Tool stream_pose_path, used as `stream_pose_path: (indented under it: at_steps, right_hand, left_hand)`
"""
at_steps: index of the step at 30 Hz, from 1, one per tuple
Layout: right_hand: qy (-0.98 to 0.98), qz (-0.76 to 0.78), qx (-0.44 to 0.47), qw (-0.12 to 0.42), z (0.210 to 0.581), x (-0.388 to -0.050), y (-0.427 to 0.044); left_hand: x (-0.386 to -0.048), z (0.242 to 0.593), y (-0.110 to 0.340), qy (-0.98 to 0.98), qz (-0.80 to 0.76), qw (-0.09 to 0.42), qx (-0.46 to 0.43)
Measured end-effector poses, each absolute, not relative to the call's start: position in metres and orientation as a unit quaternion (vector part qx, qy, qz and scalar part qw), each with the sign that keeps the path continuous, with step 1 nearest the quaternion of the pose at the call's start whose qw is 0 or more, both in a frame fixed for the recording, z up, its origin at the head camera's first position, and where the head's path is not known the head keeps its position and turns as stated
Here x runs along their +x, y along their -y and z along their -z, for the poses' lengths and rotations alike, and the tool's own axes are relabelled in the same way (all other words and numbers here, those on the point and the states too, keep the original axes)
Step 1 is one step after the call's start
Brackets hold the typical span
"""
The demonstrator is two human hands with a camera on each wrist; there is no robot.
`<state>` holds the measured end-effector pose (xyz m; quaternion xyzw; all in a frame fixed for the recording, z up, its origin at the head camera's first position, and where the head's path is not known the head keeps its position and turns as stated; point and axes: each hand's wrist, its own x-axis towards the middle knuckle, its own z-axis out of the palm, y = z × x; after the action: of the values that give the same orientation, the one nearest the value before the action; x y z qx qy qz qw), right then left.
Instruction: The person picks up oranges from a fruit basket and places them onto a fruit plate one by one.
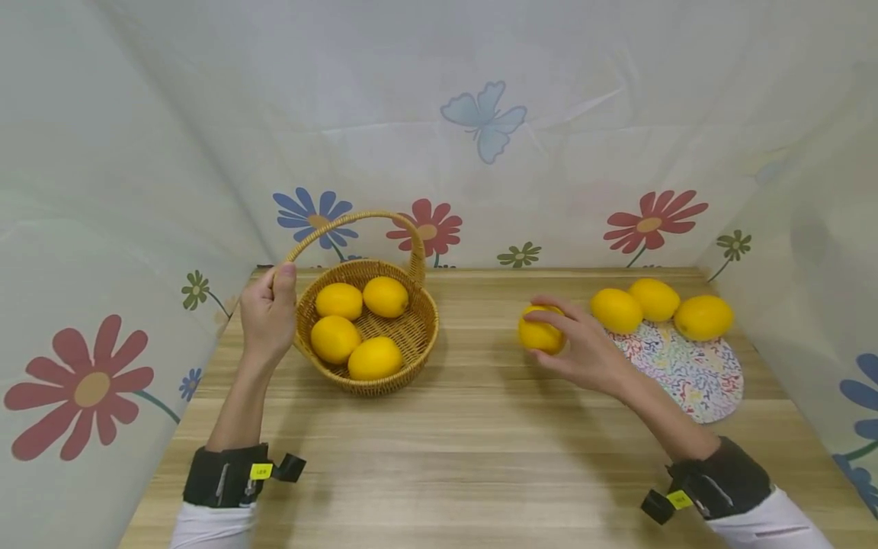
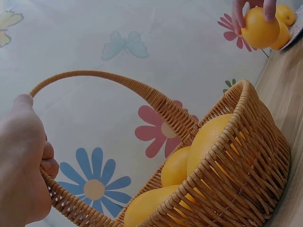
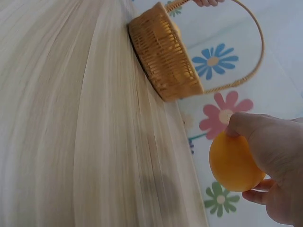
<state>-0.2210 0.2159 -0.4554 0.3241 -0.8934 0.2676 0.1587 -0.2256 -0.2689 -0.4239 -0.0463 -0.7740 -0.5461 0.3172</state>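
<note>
My left hand [image 1: 269, 314] grips the handle of a wicker basket [image 1: 427, 335] at its left side; in the left wrist view the fingers of the left hand [image 2: 23, 161] wrap round the handle. Several yellow lemons [image 1: 374, 358] lie in the basket. To the right of the basket, my right hand [image 1: 590, 347] holds one lemon [image 1: 539, 332] between thumb and fingers. The right wrist view shows this lemon [image 3: 235, 163] in the right hand [image 3: 277, 161], raised off the table.
At the right, three lemons [image 1: 703, 318] rest at the back of a round multicoloured mat [image 1: 693, 381]. The wooden table [image 1: 439, 465] meets a white curtain [image 1: 384, 99] printed with flowers and a butterfly at its back and sides.
</note>
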Motion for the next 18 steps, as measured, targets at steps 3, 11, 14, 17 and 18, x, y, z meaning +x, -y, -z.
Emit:
stream_pose_path:
  at_steps: [3, 11, 14, 17, 18]
  right_hand:
    - [0.903, -0.262, 0.293, 0.174, 0.457, -0.215, -0.235]
    - [0.915, -0.263, 0.212, 0.222, 0.460, -0.201, -0.293]
    - [0.923, -0.258, 0.174, 0.229, 0.461, -0.194, -0.314]
    - [0.931, -0.251, 0.136, 0.229, 0.461, -0.189, -0.333]
    - [0.933, -0.249, 0.125, 0.228, 0.462, -0.187, -0.339]
  left_hand:
    - [-0.225, 0.424, 0.269, 0.776, 0.544, 0.316, -0.044]
    - [-0.225, 0.423, 0.269, 0.778, 0.546, 0.309, -0.036]
    - [-0.225, 0.424, 0.269, 0.777, 0.550, 0.306, -0.035]
    - [-0.225, 0.424, 0.268, 0.776, 0.550, 0.306, -0.034]
    - [-0.225, 0.424, 0.268, 0.776, 0.550, 0.307, -0.034]
